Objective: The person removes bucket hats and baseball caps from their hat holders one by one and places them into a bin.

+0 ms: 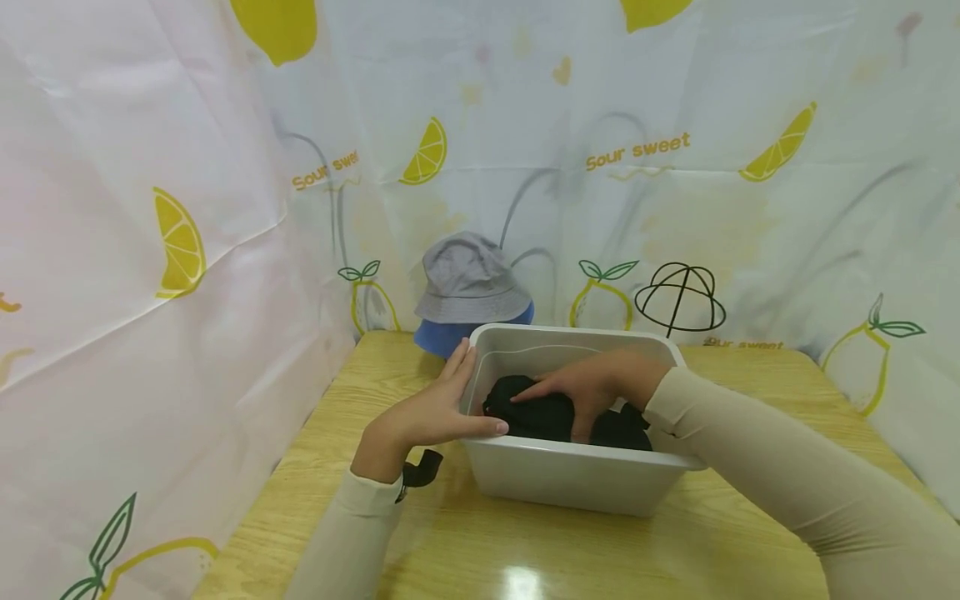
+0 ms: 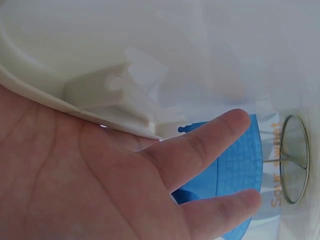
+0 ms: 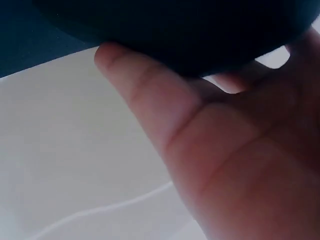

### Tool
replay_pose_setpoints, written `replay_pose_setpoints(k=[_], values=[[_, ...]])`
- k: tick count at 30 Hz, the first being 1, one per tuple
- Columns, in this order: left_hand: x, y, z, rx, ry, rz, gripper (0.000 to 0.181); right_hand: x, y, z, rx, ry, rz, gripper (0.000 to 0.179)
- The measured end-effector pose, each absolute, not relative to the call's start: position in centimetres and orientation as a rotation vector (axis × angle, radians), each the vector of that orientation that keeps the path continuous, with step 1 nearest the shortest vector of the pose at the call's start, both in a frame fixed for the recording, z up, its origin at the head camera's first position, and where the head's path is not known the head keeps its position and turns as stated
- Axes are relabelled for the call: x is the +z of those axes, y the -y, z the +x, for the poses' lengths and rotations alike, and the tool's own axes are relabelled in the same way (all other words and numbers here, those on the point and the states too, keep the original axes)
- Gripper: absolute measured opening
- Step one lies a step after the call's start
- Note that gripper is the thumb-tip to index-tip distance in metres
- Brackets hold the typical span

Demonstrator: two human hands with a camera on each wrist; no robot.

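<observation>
A light grey plastic bin sits on the table with dark cloth items inside. My left hand rests against its left corner, fingers straight along the outer side and thumb over the front rim; in the left wrist view the palm lies against the rim. My right hand reaches into the bin and grips a black hat with a rounded crown. Close up, the hat's dark curved edge lies along the fingers. Another black item lies to its right, partly hidden.
Behind the bin's left corner, a grey bucket hat sits over a blue one. A bare black wire hat stand rises behind the right side. The wooden table meets lemon-printed curtains at the back and sides.
</observation>
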State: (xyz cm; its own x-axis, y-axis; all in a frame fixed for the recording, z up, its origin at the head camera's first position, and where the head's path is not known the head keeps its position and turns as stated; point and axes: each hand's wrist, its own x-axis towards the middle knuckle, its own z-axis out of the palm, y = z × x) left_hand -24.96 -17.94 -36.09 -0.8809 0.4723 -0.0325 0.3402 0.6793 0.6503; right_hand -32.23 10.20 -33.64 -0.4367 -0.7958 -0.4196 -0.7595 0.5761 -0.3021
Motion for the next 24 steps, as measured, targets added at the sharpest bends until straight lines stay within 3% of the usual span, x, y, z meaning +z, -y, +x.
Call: replay_pose_setpoints(k=[24], values=[[-36.2, 17.8, -25.1, 0.976, -2.705, 0.668, 0.133, -37.3, -8.7, -32.4, -0.009, -2.395, -1.299, 0.096]])
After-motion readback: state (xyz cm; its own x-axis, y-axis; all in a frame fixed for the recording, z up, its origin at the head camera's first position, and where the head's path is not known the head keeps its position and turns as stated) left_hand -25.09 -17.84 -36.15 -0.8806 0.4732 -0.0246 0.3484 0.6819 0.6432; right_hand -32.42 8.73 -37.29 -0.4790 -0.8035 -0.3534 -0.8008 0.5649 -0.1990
